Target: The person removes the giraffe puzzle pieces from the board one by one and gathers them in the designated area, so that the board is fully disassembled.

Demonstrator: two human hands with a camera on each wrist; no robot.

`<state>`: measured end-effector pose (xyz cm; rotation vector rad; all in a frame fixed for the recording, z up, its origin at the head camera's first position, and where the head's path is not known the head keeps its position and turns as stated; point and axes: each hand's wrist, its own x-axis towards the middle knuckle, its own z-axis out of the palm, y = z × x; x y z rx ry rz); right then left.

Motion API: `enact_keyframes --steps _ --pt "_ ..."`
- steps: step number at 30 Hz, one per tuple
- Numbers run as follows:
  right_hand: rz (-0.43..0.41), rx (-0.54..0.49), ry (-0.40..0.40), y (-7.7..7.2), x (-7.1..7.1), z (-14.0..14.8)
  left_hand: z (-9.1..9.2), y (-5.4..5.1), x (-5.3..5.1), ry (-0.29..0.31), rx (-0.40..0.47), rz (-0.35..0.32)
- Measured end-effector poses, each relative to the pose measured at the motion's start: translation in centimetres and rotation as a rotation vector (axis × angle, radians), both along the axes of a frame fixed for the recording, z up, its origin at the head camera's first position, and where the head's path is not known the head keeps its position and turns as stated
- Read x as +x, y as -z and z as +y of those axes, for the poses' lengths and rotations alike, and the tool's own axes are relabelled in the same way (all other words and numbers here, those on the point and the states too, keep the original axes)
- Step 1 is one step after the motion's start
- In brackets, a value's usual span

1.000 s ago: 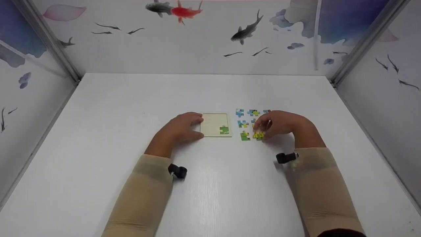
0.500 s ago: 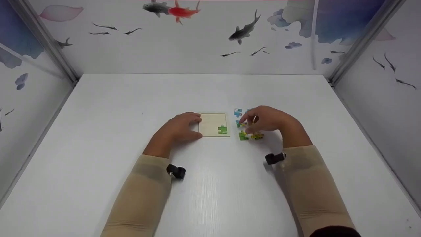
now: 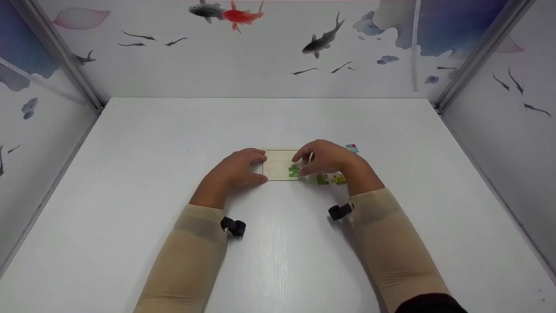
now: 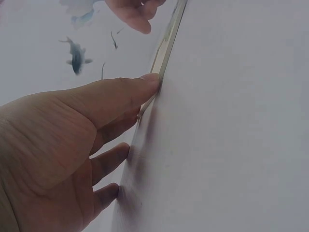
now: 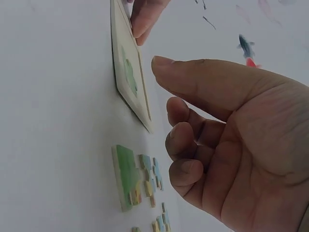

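A shallow wooden puzzle tray (image 3: 276, 163) lies flat on the white table, with a green jigsaw piece (image 3: 293, 171) in its near right corner. My left hand (image 3: 236, 167) holds the tray at its left side, thumb at the near corner and fingers by the far one. In the left wrist view the thumb (image 4: 130, 92) touches the tray's near rim. Over the tray's right edge hovers my right hand (image 3: 325, 158), thumb apart from the fingers. The right wrist view shows its fingers (image 5: 183, 140) loosely bent, with no piece visible among them.
Right of the tray lie loose jigsaw pieces: a green one (image 3: 322, 179), a yellow one (image 3: 339, 178) and a blue one (image 3: 352, 148). My right hand hides others. White panels (image 3: 260, 56) painted with fish enclose the table's back and sides.
My right hand has moved left, from above the loose pieces to the tray's right edge. The left hand and the tray have stayed in place.
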<state>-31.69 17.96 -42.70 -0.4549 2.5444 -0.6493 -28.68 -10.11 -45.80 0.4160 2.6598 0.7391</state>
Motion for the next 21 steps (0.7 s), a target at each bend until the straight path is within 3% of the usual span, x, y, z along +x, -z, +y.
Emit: enact_keyframes --steps 9,21 --pt "0.006 -0.009 -0.004 1.3 -0.2 -0.3 0.0 0.3 -0.3 0.01 -0.005 0.016" --pt "-0.014 -0.029 0.042 1.2 0.1 -0.7 0.0 0.4 -0.4 0.012 -0.017 0.02"
